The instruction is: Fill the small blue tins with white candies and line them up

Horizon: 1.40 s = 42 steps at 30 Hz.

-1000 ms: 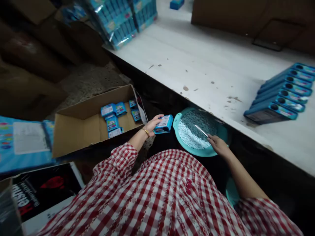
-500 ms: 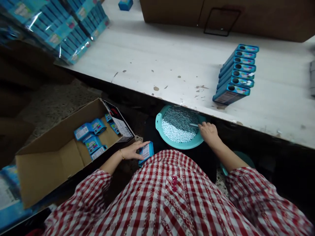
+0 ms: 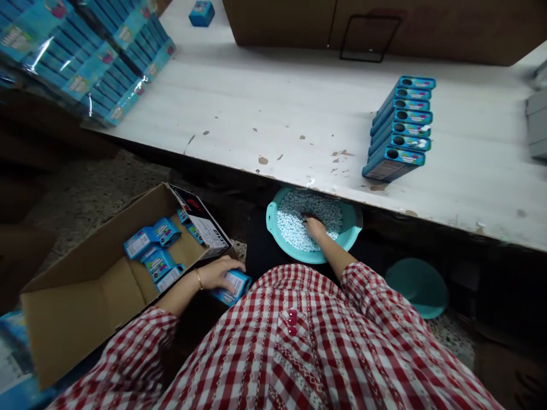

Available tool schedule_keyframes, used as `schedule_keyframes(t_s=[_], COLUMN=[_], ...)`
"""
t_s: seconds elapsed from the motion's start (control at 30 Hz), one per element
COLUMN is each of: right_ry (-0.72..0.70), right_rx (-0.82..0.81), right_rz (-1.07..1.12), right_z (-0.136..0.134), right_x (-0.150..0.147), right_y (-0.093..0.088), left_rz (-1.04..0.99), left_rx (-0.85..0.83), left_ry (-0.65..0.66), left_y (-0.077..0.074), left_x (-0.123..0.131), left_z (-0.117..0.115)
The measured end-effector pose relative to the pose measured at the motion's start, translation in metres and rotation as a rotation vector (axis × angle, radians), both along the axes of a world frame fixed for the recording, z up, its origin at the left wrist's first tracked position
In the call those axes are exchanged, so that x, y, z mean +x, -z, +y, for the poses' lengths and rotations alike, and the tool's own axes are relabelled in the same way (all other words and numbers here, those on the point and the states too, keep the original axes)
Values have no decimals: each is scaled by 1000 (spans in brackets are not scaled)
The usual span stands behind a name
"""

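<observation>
My left hand [image 3: 219, 274] is wrapped round a small blue printed box [image 3: 235, 286], which it holds low beside my lap. My right hand [image 3: 315, 228] reaches down into a turquoise basin [image 3: 294, 251] full of small white pellets [image 3: 294, 228]. Its fingers are closed and partly buried among the pellets, with a dark patch at their tips; what they grip there is hidden. The basin rests at my lap, just below the table's front edge. To the left, an open cardboard carton [image 3: 85, 307] holds several more blue boxes [image 3: 158, 263].
On the white table [image 3: 239, 108] a row of several blue boxes [image 3: 393, 156] stands upright, each with a dark round opening on top. Wrapped blue packs [image 3: 85, 74] sit at the left, a large brown carton [image 3: 282, 23] at the back. A green bowl [image 3: 416, 287] stands low right.
My right hand has moved left from the basin's right rim into the pellets. My left hand has shifted slightly left and down with the blue box, which is now tilted differently.
</observation>
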State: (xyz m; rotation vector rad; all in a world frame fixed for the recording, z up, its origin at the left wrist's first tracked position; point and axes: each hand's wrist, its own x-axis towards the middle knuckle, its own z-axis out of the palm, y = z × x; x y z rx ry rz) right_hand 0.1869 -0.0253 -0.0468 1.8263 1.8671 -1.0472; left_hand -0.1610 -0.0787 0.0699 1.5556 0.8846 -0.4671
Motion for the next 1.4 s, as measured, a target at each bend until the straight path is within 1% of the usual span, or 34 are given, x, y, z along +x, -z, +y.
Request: schedule_keyframes(t_s=[0.1,0.17,0.2,0.3,0.37,0.4,0.47,0.53,0.63,0.73,0.83,0.93,1.07,1.13,1.2,1.23,1.27,1.3,1.37,1.4], right_ry=[63,86,95,113,116,112,85,37,-65,-214,-379,-498,-592,-613,-606,-588,-560,-519,-428,-389], right_rx=[24,41,51,95,134,155,198,228,212,169,184,211,238,248,262,265,256,224,87,0], right_rz=[109,180,208,267,319,348,388,392,331,145,-76,-204,-239,-250,-265,-282,-306,-333,-376,-374], right_z=[3,4,3,1,1,2,6,13,24,33,38,41,43,43,41,39,37,33,25,20], right_x=[2,7,11,25,39,46,59,69,72,62,45,22,-2,0,13,24,35,45,58,59], right_y=[4,-1,-6,-30,-52,-66,-95,-124,-163,-190,-207,-216,-226,-232,-232,-229,-221,-210,-178,-159], left_rz=[-66,-118,-143,-223,-282,-309,-330,-308,-277,-286,-290,-296,-303,-309,-324,-332,-339,-341,-338,-335], left_rx=[51,91,110,157,212,248,314,348,388,420,463,517,559,568,576,583,590,597,600,591], left_ry=[-148,-265,-354,-659,-800,-840,-874,-882,-862,-818,-762,-707,-702,-732,-778,-807,-839,-879,-971,-1018], left_y=[-11,-13,-13,-3,7,13,25,34,43,46,49,52,59,62,65,66,67,69,72,74], left_x=[-7,-2,4,34,61,75,101,124,150,166,175,180,184,182,175,169,164,157,145,141], left_z=[12,20,24,36,44,48,55,60,66,67,67,66,67,67,66,66,65,64,61,59])
